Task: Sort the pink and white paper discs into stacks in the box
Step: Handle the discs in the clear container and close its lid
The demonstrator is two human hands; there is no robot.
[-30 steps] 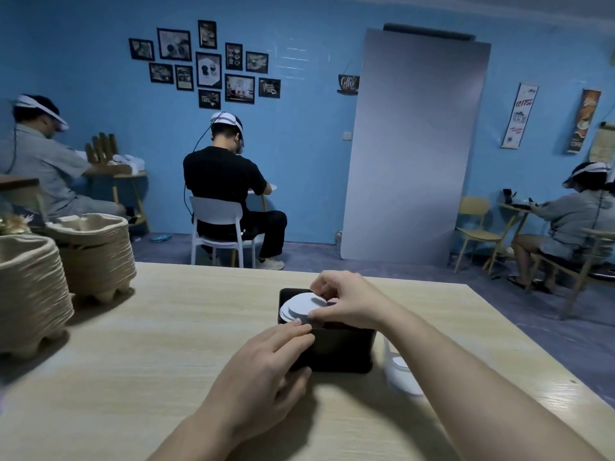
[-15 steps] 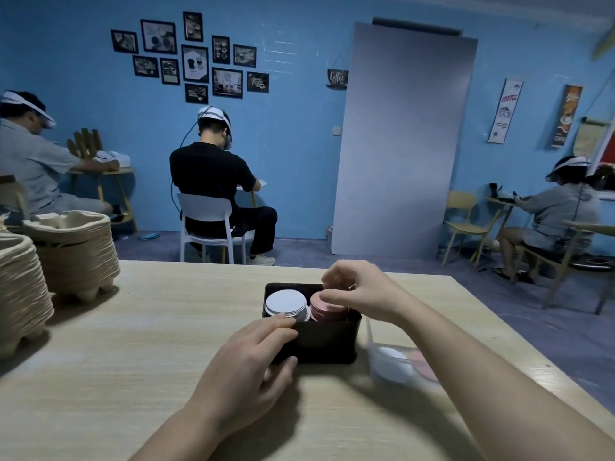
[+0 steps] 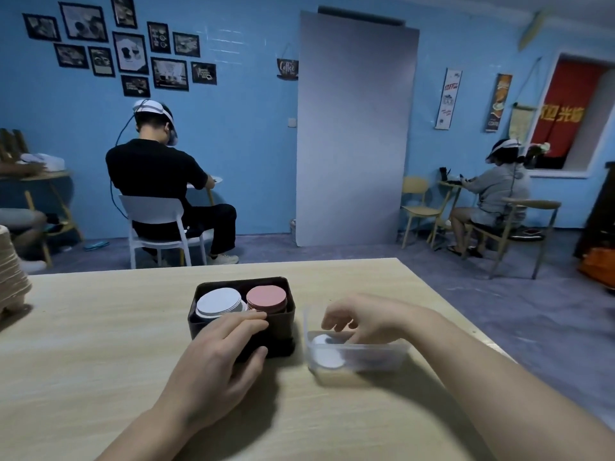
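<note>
A dark box (image 3: 283, 304) stands on the wooden table. Inside it a stack of white discs (image 3: 218, 302) sits on the left and a stack of pink discs (image 3: 266, 296) on the right. My left hand (image 3: 219, 357) grips the box's near wall, fingers over the rim and thumb against the front. To the right of the box is a clear plastic tub (image 3: 357, 356) with a loose white disc (image 3: 324, 356) in it. My right hand (image 3: 362, 319) hovers over the tub with fingers curled downward; whether it pinches a disc is hidden.
The wooden table (image 3: 100, 344) ends just right of the tub. Stacked pulp trays (image 3: 11, 277) stand at its left edge. Beyond the table, seated people work at small tables by the blue wall.
My right hand has left the box and moved right and down to the clear tub. The pink and white stacks now show uncovered. My left hand keeps its hold on the box.
</note>
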